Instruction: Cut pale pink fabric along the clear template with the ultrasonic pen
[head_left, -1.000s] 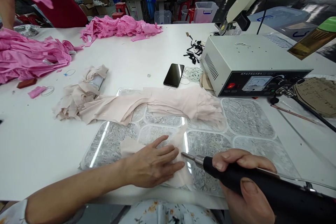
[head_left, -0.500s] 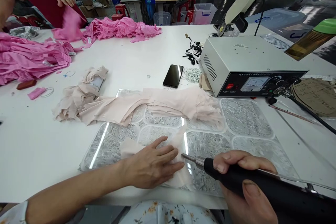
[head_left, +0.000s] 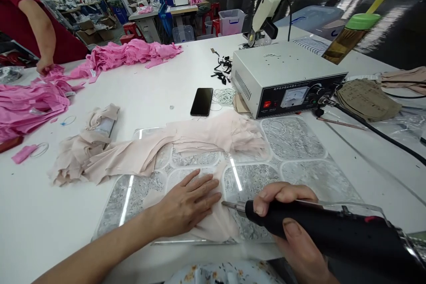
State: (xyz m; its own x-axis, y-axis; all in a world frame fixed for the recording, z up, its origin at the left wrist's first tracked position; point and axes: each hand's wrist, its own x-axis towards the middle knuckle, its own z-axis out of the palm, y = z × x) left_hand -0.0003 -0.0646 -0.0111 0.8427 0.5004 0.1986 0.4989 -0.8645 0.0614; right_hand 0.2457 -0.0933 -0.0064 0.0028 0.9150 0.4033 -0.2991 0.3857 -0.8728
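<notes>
My left hand point(head_left: 189, 204) lies flat, fingers spread, on a thin pale beige fabric piece point(head_left: 218, 226). Underneath is a glossy grey stone-patterned mat point(head_left: 319, 182). My right hand point(head_left: 301, 248) grips a black handheld ultrasonic tool point(head_left: 346, 230), its slim metal tip pointing left. That tip is at the fabric's right edge, just beside my left fingertips; whether it touches the cloth I cannot tell. Behind my hands, a stack of beige fabric pieces point(head_left: 206, 133) stretches across the mat, with a crumpled beige bundle point(head_left: 73, 155) at its left end.
A control box point(head_left: 286, 66) with a dial and cable stands at back right, near a green-lidded bottle point(head_left: 349, 37). A phone point(head_left: 201, 101) and coiled cord point(head_left: 224, 97) lie before it. Pink garments point(head_left: 29, 106) cover the left, where a person in red handles them point(head_left: 46, 64).
The view has turned, shifting the tabletop things leftward. Both my hands keep nearly the same pose, the tool tip still near the fabric edge. The other person's hand has lowered onto the pink cloth.
</notes>
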